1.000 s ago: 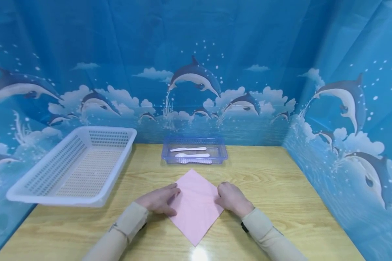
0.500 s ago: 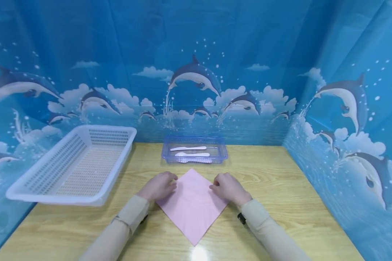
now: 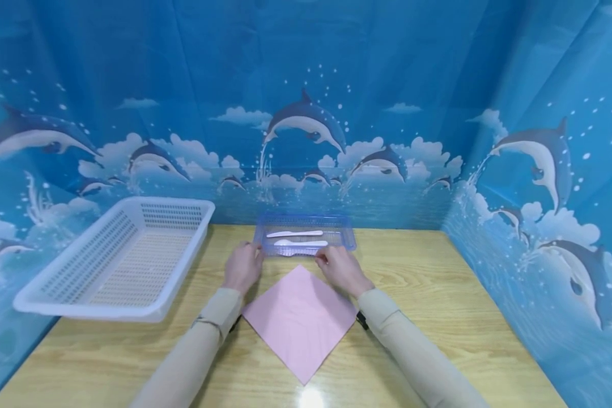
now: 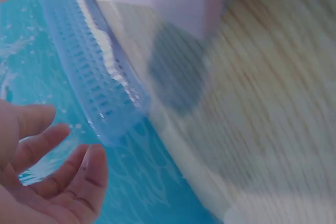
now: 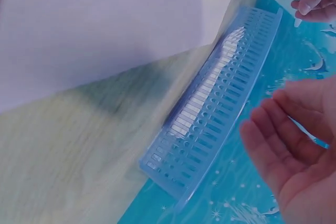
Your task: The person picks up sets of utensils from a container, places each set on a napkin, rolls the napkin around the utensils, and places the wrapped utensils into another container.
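A pink napkin lies on the table as a diamond, its far corner toward a small blue-violet basket. Inside that basket are a white plastic knife, a spoon and a partly hidden fork. My left hand is by the basket's near left corner, and my right hand is by its near right corner. Both wrist views show loosely bent fingers with nothing between them: the left hand and the right hand each stand a little apart from the basket.
A large white slotted basket stands at the left of the wooden table. Behind and to the right hangs a blue curtain with dolphins, which meets the table's far and right edges.
Both hands have left the napkin's upper edges and moved forward to the blue-violet basket's near corners. The napkin lies where it was, its side corners now uncovered.
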{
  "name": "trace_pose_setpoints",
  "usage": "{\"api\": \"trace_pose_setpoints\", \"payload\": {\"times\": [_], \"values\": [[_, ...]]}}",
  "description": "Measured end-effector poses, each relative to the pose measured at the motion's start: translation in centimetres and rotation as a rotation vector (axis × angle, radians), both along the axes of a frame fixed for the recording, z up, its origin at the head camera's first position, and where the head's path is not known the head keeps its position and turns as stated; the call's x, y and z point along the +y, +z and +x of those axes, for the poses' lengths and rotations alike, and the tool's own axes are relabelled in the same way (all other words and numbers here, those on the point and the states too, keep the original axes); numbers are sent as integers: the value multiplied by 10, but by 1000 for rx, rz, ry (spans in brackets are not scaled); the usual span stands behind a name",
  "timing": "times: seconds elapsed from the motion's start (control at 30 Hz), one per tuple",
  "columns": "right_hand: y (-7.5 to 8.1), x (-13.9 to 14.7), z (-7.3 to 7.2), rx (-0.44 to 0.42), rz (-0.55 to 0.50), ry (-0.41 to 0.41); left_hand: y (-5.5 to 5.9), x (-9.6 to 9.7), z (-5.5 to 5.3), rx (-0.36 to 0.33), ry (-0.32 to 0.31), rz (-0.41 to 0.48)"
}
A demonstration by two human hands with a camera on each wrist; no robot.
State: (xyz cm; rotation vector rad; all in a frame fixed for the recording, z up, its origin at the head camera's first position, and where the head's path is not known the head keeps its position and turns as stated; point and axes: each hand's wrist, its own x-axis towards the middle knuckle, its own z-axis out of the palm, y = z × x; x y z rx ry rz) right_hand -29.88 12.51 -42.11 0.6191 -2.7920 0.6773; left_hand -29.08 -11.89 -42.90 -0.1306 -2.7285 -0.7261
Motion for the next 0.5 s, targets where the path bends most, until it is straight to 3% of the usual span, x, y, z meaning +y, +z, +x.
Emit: {"api": "trace_pose_setpoints", "payload": {"times": [0.23,0.5], "values": [[0,-13,-25,102,64,31,-6,-1,-15,-17,63,16],[0,-23,-45,-16,120,41,-12,2,-23,-38,104,-34]]}}
